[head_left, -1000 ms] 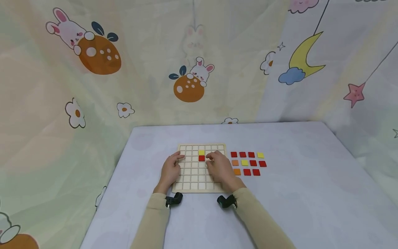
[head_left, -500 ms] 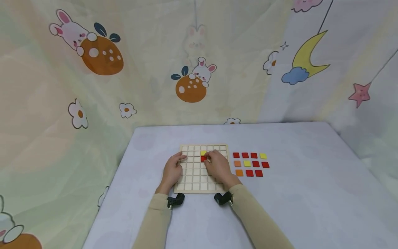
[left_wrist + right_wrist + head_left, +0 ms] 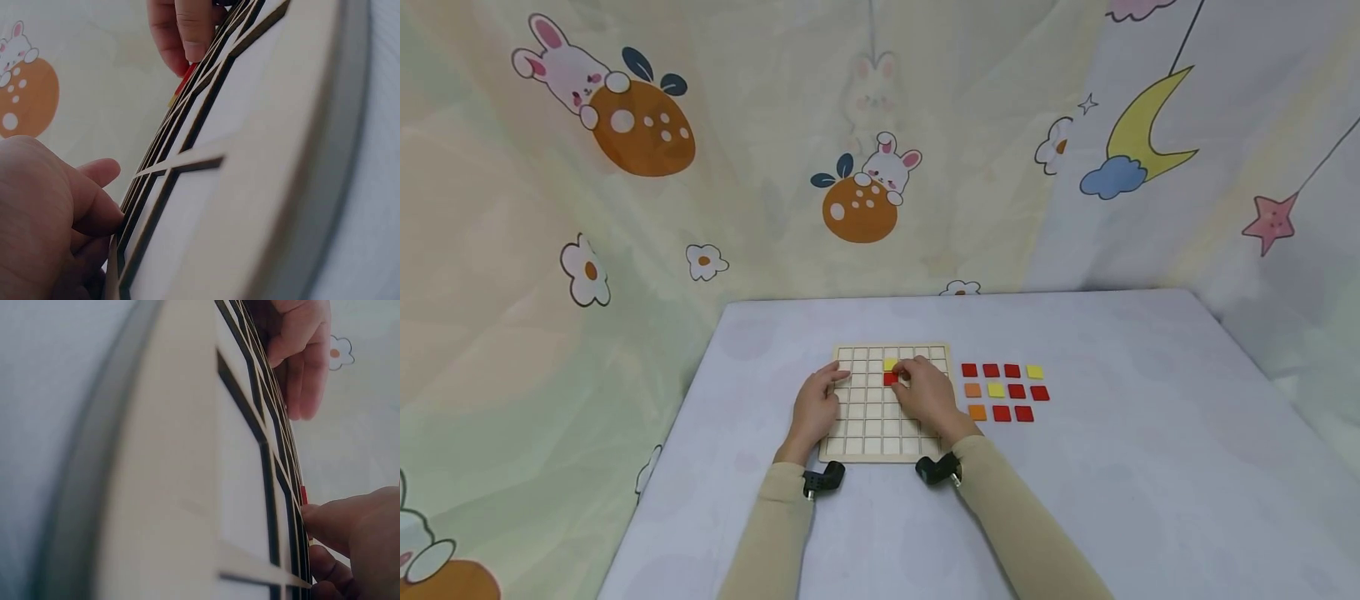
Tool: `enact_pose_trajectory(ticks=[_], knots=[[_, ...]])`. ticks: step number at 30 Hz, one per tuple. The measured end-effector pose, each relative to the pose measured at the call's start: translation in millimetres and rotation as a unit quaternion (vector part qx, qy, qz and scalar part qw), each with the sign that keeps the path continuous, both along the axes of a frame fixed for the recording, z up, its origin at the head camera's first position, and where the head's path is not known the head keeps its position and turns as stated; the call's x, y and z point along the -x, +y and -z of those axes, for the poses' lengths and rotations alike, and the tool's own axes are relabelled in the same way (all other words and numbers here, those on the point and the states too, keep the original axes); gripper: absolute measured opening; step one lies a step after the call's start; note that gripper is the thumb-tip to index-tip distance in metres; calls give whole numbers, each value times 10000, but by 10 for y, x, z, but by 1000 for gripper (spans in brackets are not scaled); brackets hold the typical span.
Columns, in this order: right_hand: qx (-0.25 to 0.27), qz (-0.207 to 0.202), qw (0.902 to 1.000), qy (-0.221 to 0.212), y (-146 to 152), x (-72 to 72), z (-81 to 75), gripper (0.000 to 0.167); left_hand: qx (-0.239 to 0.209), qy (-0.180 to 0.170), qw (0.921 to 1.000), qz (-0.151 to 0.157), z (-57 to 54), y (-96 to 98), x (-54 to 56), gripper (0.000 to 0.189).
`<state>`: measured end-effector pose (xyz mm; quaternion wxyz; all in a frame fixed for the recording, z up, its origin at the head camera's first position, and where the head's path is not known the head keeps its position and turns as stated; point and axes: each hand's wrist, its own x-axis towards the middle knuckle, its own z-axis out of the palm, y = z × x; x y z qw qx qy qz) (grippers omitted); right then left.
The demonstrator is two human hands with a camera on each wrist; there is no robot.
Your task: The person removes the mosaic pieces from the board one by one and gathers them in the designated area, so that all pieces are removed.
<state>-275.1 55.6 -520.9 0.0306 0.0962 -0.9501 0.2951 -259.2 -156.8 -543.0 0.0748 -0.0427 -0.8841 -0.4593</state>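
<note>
A pale wooden grid board [image 3: 874,458] lies on the table. On it a yellow tile [image 3: 890,364] sits in a cell directly above a red tile [image 3: 890,379]. My right hand [image 3: 927,393] reaches over the board; its thumb and index finger pinch at the red tile's right side, covering part of it. In the right wrist view only a sliver of the red tile [image 3: 304,495] shows beside the thumb. My left hand [image 3: 815,408] rests at the board's left edge, with its index finger reaching loosely over the grid and the other fingers at the rim.
Right of the board, several loose red, orange and yellow tiles [image 3: 996,390] lie in three rows on the white-covered table [image 3: 1135,433]. A printed cloth [image 3: 760,167] hangs behind the table and along its sides. Both wrists carry small black cameras [image 3: 825,477].
My right hand has moved slightly left, from beside the red tile onto its right side. The left hand stays at the board's edge. The loose tiles lie unchanged.
</note>
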Motion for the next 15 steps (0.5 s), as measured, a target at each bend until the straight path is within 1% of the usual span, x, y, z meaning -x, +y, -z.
enact_pose_trajectory(ticks=[4, 8, 15], knots=[[80, -33, 10000, 9, 8, -1, 10, 22, -22, 9, 10000, 12, 6, 2, -10, 46], [238, 17, 9997, 5, -3, -12, 15, 23, -7, -16, 10000, 15, 12, 2, -10, 46], [491, 59, 9987, 156, -34, -28, -2, 23, -98, -39, 9999, 10, -11, 11, -18, 46]])
